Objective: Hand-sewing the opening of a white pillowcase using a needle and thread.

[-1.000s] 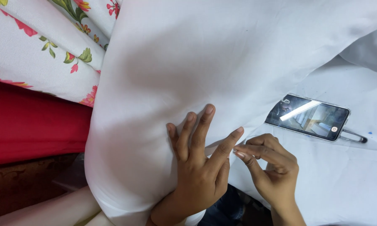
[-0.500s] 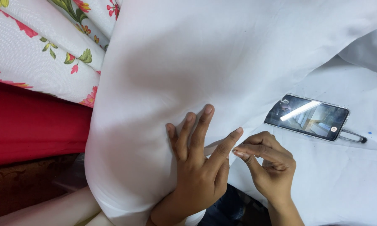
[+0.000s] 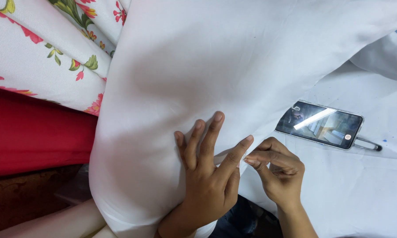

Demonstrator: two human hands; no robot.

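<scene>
White cloth [image 3: 251, 66], smooth and unprinted, fills most of the view and bulges in a rounded fold toward the lower left. Left hand [image 3: 209, 176]: laid flat on this fold, palm down, its fingers [image 3: 211, 132] spread and extended, pressing on the fabric without closing on it. Right hand [image 3: 277, 169]: just beside the left thumb, with its fingertips [image 3: 251, 161] curled and pinched together at the edge of the cloth; whether anything small sits between them cannot be told. The tip of the left thumb nearly meets these pinched fingertips.

Beyond the right-hand knuckles, near but apart from them, a dark smartphone [image 3: 321, 125] in a clear case lies face up on a flatter spread of white fabric, its screen reflecting a bright strip. A thin dark clip-like object [image 3: 368, 144] lies touching its far end. On the side away from the left fingers, well apart, lie a floral-printed white fabric [image 3: 44, 57] and, below it, a red fabric [image 3: 35, 132]. Dark blue cloth [image 3: 238, 218] shows between the two wrists.
</scene>
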